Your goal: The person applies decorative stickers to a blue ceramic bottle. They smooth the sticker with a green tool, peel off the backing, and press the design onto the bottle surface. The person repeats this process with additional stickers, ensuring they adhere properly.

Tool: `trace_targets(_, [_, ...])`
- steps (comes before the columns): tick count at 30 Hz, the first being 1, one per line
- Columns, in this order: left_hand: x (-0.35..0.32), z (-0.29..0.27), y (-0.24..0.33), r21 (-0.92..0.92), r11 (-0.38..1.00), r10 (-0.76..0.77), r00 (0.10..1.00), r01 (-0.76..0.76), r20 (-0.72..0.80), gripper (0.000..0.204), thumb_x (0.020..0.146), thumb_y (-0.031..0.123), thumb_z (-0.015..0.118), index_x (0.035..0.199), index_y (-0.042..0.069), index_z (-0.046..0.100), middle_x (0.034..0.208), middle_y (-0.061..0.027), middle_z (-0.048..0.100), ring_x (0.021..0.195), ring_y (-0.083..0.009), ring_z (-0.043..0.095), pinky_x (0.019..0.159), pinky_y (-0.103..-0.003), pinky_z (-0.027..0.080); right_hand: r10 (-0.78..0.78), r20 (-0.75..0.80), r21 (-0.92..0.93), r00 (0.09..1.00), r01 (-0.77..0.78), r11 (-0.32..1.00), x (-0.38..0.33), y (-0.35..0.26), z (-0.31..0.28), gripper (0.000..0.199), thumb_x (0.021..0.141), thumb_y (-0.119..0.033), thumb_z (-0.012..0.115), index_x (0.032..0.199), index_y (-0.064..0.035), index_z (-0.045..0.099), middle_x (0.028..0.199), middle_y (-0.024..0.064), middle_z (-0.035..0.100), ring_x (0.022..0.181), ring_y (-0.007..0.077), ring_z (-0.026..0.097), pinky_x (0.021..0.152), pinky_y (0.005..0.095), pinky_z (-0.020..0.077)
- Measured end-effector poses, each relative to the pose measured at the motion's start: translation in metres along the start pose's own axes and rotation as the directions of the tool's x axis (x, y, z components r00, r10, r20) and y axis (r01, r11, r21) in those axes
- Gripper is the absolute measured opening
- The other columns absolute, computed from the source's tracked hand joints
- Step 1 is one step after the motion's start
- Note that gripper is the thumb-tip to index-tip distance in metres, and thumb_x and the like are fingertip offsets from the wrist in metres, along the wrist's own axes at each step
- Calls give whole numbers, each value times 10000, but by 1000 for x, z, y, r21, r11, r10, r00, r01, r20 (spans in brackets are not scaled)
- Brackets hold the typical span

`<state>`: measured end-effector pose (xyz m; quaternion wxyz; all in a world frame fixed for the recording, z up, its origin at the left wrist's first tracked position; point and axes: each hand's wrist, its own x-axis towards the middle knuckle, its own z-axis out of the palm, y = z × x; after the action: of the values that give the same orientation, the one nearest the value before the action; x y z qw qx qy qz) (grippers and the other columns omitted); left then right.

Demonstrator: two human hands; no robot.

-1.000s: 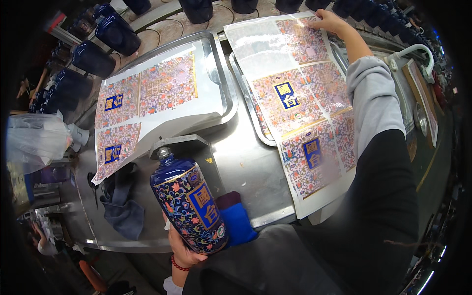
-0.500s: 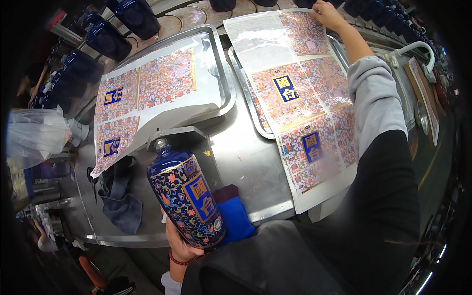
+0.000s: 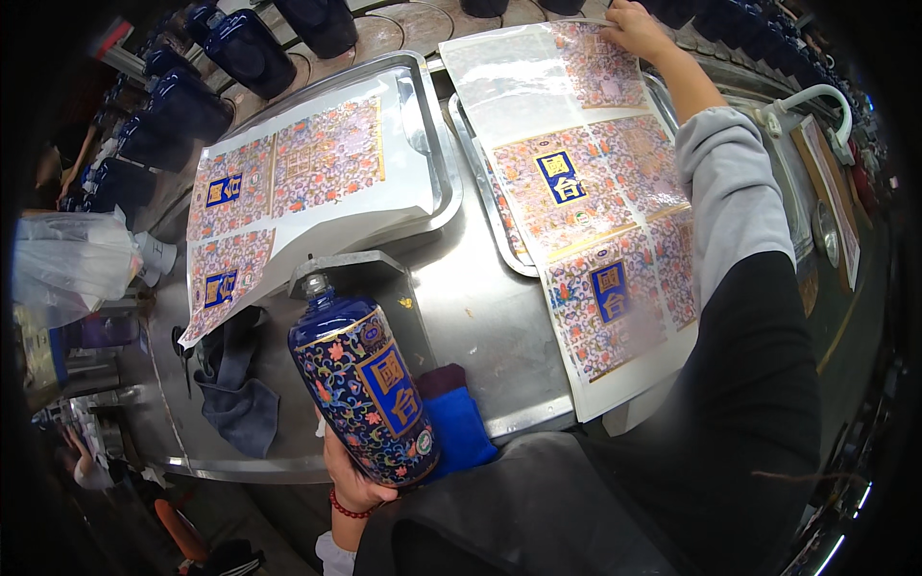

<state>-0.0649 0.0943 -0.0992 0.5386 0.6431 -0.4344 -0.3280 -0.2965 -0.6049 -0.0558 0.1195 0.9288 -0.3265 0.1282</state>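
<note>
- Left hand [image 3: 351, 470]: wrapped around the lower body of one blue patterned bottle [image 3: 363, 389], tilted, neck pointing away, above the near edge of the steel table [image 3: 471, 298].
- Right hand [image 3: 636, 27]: stretched far out, fingers pinching the far edge of one label sheet [image 3: 586, 192] lying over a tray [image 3: 490, 192].
- Two trays in all; second tray [image 3: 437, 144] carrying a second label sheet [image 3: 288, 192].
- One blue cloth [image 3: 459, 427] just beside the bottle; one dark rag [image 3: 235, 394] on the left.
- Several dark bottles [image 3: 245, 48] along the far edge.
</note>
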Motion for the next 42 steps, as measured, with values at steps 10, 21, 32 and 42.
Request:
trace_targets(10, [-8, -6, -10, 30, 987, -160, 987, 160, -13, 1392, 670, 796, 752, 1562, -98, 166, 1462, -241, 484, 1276, -330, 576, 1067, -453, 472, 20, 96, 9, 995, -21, 1000, 7, 27, 11, 213, 896, -223, 608, 910, -55, 737, 975, 210, 670, 942, 420, 614, 863, 496, 498])
trace_targets(21, [-6, -3, -7, -15, 1000, -12, 1000, 12, -21, 1385, 656, 777, 781, 1551, -100, 192, 1446, -236, 501, 1267, -324, 583, 1068, -446, 473, 16, -50, -259, 999, -28, 965, -14, -32, -30, 192, 880, -254, 580, 856, -148, 738, 1075, 81, 569, 1200, 295, 479, 891, 497, 413])
trace_targets(32, [-6, 0, -5, -90, 995, -35, 999, 31, -39, 1369, 636, 761, 806, 1530, -104, 235, 1429, -236, 515, 1253, -326, 593, 1049, -452, 488, 91, -254, -245, 963, -155, 957, -2, -7, -14, 159, 854, -208, 596, 873, -115, 723, 1091, 90, 602, 1163, 302, 521, 867, 506, 458])
trace_targets(42, [-8, -4, -13, -73, 975, -210, 977, 208, -26, 1357, 637, 754, 812, 1529, -96, 245, 1427, -235, 519, 1252, -327, 592, 1046, -454, 488, 243, -209, -277, 947, -296, 914, 2, -12, -28, 167, 856, -234, 602, 929, -137, 718, 1140, 74, 590, 1199, 296, 489, 824, 526, 452])
